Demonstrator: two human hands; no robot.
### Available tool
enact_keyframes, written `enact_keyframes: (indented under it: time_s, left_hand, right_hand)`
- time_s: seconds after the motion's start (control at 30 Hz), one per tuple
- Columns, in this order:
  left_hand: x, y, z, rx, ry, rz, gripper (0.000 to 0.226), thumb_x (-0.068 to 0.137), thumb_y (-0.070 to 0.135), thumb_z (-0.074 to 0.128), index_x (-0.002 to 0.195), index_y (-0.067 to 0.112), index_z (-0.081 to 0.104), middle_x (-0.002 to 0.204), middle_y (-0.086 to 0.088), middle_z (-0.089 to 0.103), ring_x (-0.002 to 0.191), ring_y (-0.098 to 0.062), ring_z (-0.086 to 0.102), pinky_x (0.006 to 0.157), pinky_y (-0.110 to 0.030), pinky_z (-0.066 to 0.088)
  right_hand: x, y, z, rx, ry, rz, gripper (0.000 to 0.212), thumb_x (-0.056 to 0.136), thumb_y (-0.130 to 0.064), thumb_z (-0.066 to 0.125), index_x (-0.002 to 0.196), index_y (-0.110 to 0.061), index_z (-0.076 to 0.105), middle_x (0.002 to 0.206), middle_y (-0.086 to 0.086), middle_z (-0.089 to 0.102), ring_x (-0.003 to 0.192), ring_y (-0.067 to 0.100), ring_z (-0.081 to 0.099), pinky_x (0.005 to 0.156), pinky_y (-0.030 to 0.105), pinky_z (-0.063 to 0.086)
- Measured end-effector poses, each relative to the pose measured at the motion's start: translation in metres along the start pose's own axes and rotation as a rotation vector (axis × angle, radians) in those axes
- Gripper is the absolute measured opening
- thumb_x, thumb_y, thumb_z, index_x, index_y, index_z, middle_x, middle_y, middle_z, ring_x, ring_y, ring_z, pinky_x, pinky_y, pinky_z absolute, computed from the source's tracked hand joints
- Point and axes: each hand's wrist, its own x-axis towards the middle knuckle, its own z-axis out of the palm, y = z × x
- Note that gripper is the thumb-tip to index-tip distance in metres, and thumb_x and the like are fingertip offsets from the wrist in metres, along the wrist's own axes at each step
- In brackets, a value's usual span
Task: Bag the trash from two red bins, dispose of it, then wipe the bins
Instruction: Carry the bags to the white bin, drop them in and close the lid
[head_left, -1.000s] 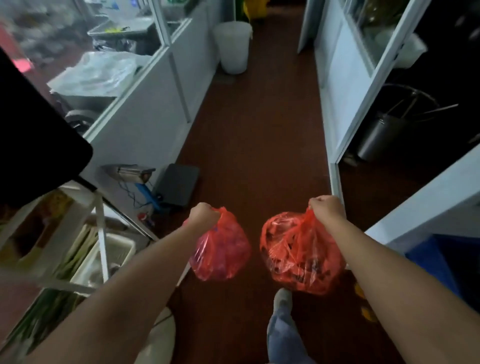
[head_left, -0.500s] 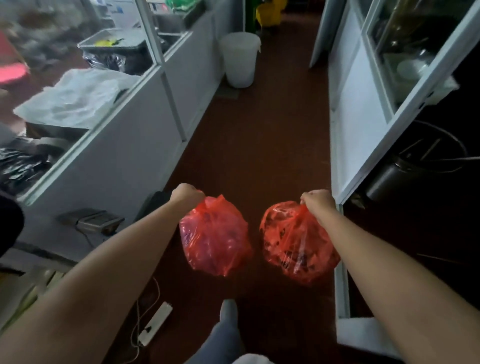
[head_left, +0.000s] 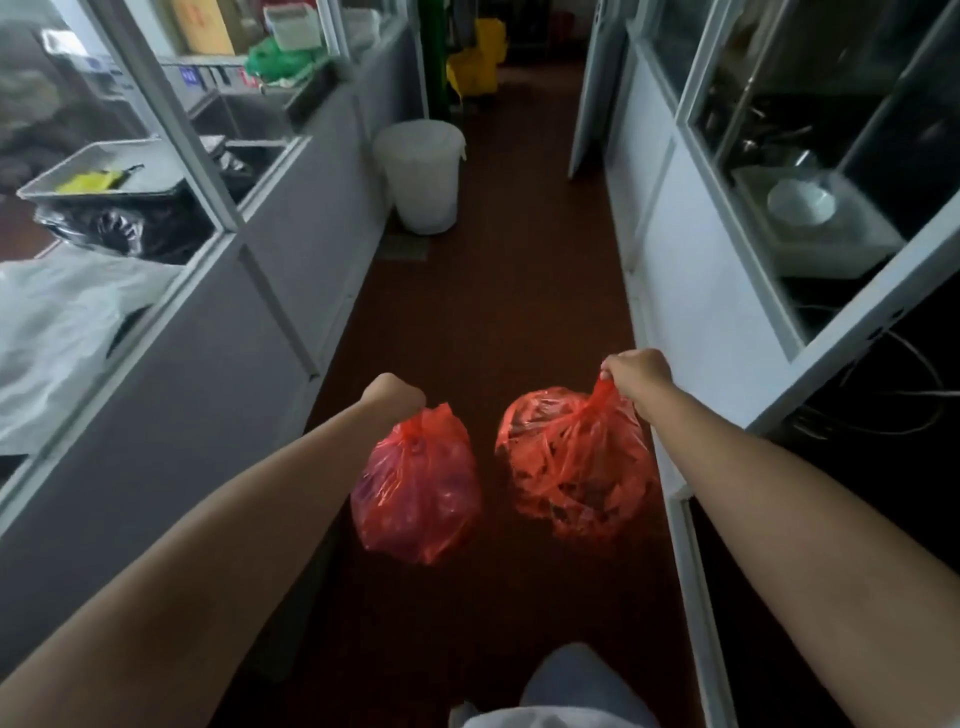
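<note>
Two full red plastic trash bags hang in front of me over a dark red floor. My left hand (head_left: 394, 396) grips the gathered top of the left red bag (head_left: 415, 493), which looks darker and rounder. My right hand (head_left: 636, 371) grips the twisted neck of the right red bag (head_left: 576, 467), which shows crumpled scraps through the plastic. Both arms are stretched forward at about waist height, the bags a short gap apart. No red bins are in view.
I stand in a narrow corridor between grey glazed partitions (head_left: 291, 270). A white bucket (head_left: 422, 174) stands on the left side ahead, and a yellow mop bucket (head_left: 475, 62) sits at the far end. My knee (head_left: 571, 680) shows at the bottom edge.
I have walked forward along the corridor with both bags; the white bucket is nearer, the shelf and scale on the left have passed out of view. Both grips are unchanged.
</note>
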Motion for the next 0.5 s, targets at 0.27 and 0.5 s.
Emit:
enact_keyframes:
  time_s: [0.27,0.5]
  left_hand:
    - [0.182,0.176,-0.017,0.239,0.107,0.124,0.032,0.095,0.023,0.060,0.120,0.003,0.067,0.120,-0.016,0.068,0.112,-0.034,0.065,0.024,-0.012,0.030]
    - [0.324,0.319,-0.022,0.395,0.114,0.058,0.032,0.092,0.021,0.064,0.121,0.006,0.068,0.122,-0.014,0.068,0.097,-0.029,0.063,0.025,-0.012,0.028]
  right_hand:
    - [0.219,-0.107,0.038,-0.063,-0.060,-0.095,0.020,0.079,-0.019,0.064,0.061,-0.014,0.071,0.059,0.000,0.065,0.062,0.019,0.061,0.049,0.023,0.036]
    - [0.409,-0.199,0.047,-0.147,-0.116,-0.088,0.021,0.080,-0.021,0.064,0.061,-0.016,0.073,0.044,-0.007,0.058,0.051,0.010,0.057,0.047,0.023,0.033]
